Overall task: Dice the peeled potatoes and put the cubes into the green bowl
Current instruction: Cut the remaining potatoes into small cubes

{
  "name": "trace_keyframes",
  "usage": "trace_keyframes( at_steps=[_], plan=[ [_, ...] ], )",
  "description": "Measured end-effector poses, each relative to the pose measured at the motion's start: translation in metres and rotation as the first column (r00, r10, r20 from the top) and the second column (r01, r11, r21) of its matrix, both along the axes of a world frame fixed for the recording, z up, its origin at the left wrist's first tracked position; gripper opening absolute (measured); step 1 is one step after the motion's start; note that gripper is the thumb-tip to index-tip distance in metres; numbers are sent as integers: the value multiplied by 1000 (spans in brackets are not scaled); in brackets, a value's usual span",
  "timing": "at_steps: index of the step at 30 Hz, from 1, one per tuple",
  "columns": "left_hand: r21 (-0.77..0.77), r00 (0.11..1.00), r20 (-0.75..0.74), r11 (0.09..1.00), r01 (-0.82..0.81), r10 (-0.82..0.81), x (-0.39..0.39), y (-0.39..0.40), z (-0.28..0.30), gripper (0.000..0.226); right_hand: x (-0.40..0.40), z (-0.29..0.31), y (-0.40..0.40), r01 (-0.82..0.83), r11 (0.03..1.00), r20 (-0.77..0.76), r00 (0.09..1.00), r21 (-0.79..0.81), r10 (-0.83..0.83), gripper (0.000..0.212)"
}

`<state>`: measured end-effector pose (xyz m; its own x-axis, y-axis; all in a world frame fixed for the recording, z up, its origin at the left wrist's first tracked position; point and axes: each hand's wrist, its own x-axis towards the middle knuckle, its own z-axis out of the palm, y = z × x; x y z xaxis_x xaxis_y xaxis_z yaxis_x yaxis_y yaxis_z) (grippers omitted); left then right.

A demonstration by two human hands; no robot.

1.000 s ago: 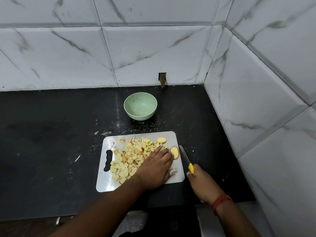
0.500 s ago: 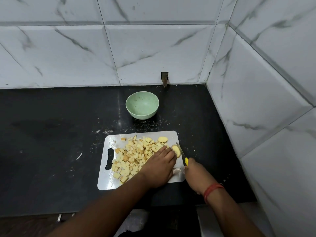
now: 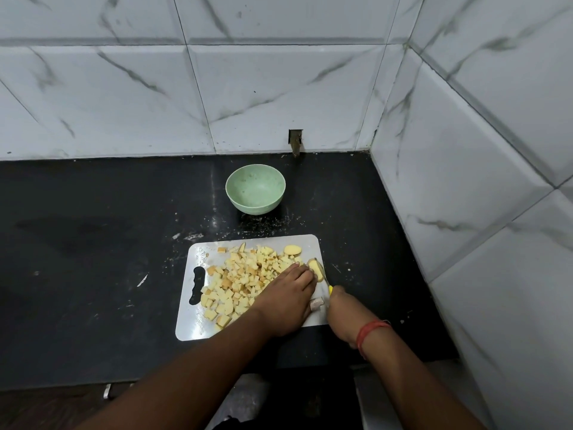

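The potato piece (image 3: 317,269) being cut lies at the right edge of the board (image 3: 198,324), with the knife (image 3: 324,279) laid against it. The left hand (image 3: 290,297) presses down on it, fingers fairly straight and together, their tips right beside the blade. The right hand (image 3: 341,308) is curled round the yellow handle. A heap of cubes (image 3: 242,282) covers the middle of the board, and one more slice (image 3: 292,249) lies near its far right corner. The bowl (image 3: 255,189) stands beyond the board, apart from it and with no potato in it — so none of the transfer looks done yet.

The likely trouble is the fingers: the piece is small and flat, and a slip of the blade toward the left would meet the fingertips. It also sits at the very rim of the board, so a hard stroke could push it — or fresh cubes — off onto the table (image 3: 93,231).
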<state>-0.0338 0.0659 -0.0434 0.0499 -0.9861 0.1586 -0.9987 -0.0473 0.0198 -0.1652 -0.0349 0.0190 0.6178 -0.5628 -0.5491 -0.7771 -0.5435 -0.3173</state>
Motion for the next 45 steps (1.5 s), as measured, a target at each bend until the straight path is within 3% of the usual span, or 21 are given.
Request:
trace_keyframes(
  at_steps=[8, 13, 18, 23, 29, 33, 37, 45],
  plan=[
    [114, 997, -57, 993, -42, 48, -2, 0, 3, 67, -51, -6, 18, 0, 999, -7, 1000, 37, 0, 26],
    [156, 996, -77, 987, -38, 50, -2, 0, 13, 73, -51, 1, 21, 64, 995, 26, 998, -76, -62, 11],
    [195, 984, -149, 978, -71, 101, -7, 3, 21, 66, -24, 17, 15, 60, 998, 89, 994, -33, -57, 27],
    [216, 966, -217, 972, -89, 137, -6, 2, 24, 62, 6, 21, 11, 85, 995, -21, 996, -45, -86, 40],
    [217, 966, -234, 974, -61, 112, -2, 1, 22, 56, 17, 20, 13, 68, 997, -125, 990, -25, -71, 39],
    [228, 970, -217, 972, -57, 108, 0, 0, 18, 53, 13, 16, 12, -21, 999, 2, 1000, -35, 21, 14],
    [223, 973, -198, 972, -71, 116, -2, 0, 21, 52, -3, 13, 19, 7, 1000, 1, 1000, -6, -7, 32],
    [225, 976, -178, 971, -84, 126, -4, 3, 23, 57, -52, -7, 39, 36, 999, 0, 999, -1, -36, 33]
  ],
)
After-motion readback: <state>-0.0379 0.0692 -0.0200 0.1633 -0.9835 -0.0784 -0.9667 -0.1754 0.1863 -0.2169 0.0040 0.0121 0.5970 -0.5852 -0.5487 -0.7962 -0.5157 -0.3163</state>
